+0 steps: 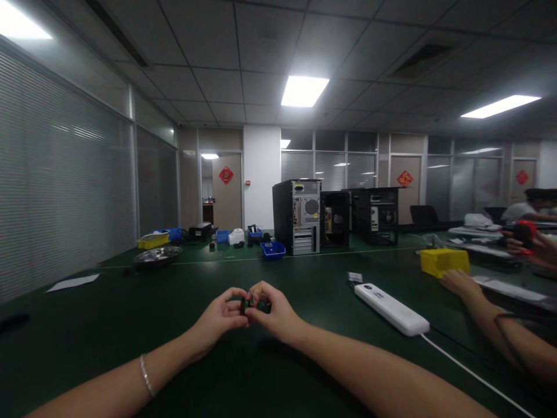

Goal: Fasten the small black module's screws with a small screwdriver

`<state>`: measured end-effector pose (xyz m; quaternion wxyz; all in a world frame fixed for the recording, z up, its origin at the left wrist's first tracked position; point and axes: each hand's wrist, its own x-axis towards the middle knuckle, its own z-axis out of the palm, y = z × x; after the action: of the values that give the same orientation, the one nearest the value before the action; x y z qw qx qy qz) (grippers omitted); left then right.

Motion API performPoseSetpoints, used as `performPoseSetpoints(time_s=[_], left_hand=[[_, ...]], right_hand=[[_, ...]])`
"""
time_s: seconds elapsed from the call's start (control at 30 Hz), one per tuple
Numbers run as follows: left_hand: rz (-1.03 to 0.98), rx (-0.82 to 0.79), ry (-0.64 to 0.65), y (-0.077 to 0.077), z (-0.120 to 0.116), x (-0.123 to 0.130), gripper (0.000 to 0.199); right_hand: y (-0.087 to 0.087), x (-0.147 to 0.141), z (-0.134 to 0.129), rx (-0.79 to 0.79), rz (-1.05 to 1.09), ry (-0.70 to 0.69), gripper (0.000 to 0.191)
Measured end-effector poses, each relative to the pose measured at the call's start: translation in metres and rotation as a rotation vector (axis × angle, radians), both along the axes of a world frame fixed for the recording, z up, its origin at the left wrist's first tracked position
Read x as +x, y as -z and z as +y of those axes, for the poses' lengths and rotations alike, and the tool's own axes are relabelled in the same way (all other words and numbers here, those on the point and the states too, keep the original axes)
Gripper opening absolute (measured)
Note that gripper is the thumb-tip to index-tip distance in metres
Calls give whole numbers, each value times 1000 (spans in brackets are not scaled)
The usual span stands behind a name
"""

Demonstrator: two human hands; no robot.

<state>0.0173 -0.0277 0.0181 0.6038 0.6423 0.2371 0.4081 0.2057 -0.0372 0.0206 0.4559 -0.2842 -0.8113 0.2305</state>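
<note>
From head cam: pinching small dark part btwn fingertips of left hand and right hand, both closed on it, just above green table. Can't tell exact shape – mostly covered by fingers.

Off to the right, can see white power strip lying at an angle, w/ white cable running from its near end. Beyond that, see yellow bin, w/ co-worker's hand at its near edge; farther right, see red-and-black object in another hand, blurred. Farther back, find tall computer case upright, w/ more dark cases beside it and blue bin just left of its base. Over left, spot round tray, yellow tray behind it, and flat white paper nearer.

As for materials: see smooth, dark tabletop; glossy white plastic on strip, rounded at corners; shiny metal on round tray; bare metal back w/ round fan grille and slots on tall case – dark side panel. On left wrist, note thin silvery bracelet, bumpy texture.
</note>
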Motion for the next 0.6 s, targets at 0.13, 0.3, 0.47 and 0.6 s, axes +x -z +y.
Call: performPoseSetpoints(time_s=[0.13, 0.3, 0.47, 0.6], left_hand=[[-11, -4, -3, 1, 1, 0, 35], [-10, 1, -24, 2, -1, 2, 30], [2, 22, -64, 2, 1, 2, 35], [11, 34, -143, 3, 10, -3, 30]], right_hand=[[-1, 1, -4, 77, -37, 24, 20], [3, -1, -7, 171, -107, 75, 16], [2, -2, -12, 229, -144, 86, 15], [2, 0, -10, 248, -119, 135, 14]])
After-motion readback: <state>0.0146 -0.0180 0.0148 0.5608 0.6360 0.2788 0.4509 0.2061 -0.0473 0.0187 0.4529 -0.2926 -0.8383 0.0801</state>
